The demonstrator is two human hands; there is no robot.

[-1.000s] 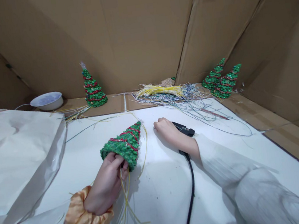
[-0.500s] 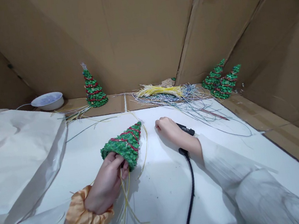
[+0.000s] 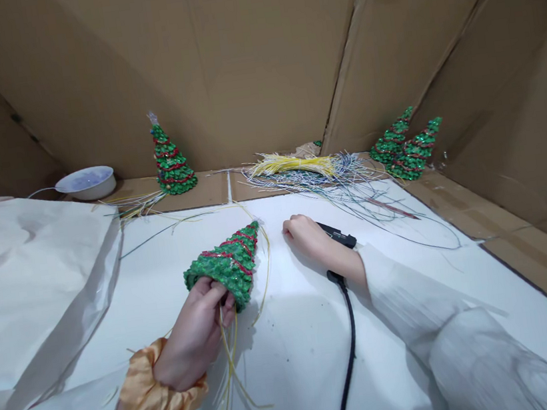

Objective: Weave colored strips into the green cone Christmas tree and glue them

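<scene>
Small green tree [image 3: 226, 265]: lying tilted over the white surface [image 3: 295, 336], tip pointing toward the right hand [image 3: 308, 237]. Left hand [image 3: 195, 340] is clasping its base, yellow strands [image 3: 231, 365] trailing below. Right hand is gripping a black corded tool [image 3: 341, 240]. Advisable: holding the base firmly, strands clear of the tool.

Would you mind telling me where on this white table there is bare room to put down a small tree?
Bare white table lies between the left hand and the black cord, and between the paper sheet and the held tree. The middle is taken by the right hand, closed on a black tool. The back edge is crowded with loose wires.
</scene>
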